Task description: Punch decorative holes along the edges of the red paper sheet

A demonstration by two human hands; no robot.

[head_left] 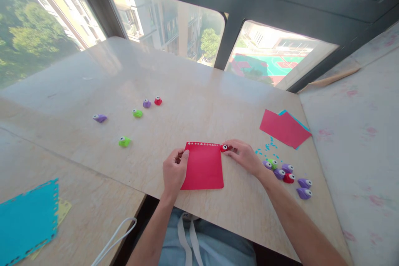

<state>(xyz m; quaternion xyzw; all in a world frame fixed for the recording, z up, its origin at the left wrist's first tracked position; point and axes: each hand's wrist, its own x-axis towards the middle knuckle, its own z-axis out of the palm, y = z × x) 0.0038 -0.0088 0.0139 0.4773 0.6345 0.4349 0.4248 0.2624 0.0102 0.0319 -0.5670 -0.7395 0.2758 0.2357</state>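
Pale, veined counter (199, 91) beneath dark grey window frames (236, 12). A thin seam (71, 161) crosses the counter's left part. Beyond the counter's far edge, the panes show buildings (168, 20) and green trees (34, 29); a green-and-red sports court (272, 65) lies outside, past its far right part. Along the counter's right side stands a whitish wall (355, 141) with faded pink flowers. Daylight leaves soft reflections on the counter's far left surface.

Left hand (175, 170) and right hand (242, 156) pinch, forearms (288, 208) angled inward.
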